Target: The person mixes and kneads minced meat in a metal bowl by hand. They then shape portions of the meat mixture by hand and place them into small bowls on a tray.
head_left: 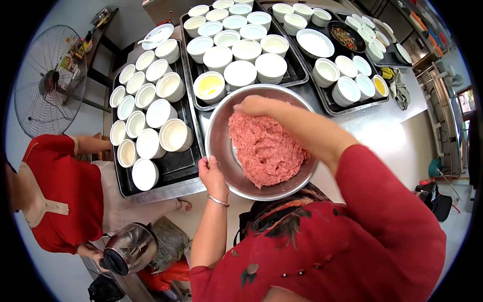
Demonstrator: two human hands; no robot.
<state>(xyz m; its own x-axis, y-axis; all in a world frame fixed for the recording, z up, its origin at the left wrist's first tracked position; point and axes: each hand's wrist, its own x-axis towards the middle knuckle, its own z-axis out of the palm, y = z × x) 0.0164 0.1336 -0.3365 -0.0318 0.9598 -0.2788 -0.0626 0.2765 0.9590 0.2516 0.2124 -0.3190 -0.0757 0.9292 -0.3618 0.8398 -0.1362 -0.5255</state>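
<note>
A large steel bowl [217,163] at the table's edge holds a big mound of pink minced meat [269,151]. With its fingers closed on the rim at the bowl's near left side, my left hand [213,176] has the thumb on top; a bracelet is on that wrist. My right hand [252,105] is inside the bowl at the far edge of the meat, its fingers curled in and touching it; what they hold, if anything, is hidden. Just beyond the bowl, a white cup [209,95] has yellow liquid in it.
Black trays [173,171] with several white cups stand left, ahead and right. A dark bowl of chopped food [347,36] and gloves [400,90] lie right. At the left, a person in red [70,196] holds a kettle [132,249] near a fan [50,83].
</note>
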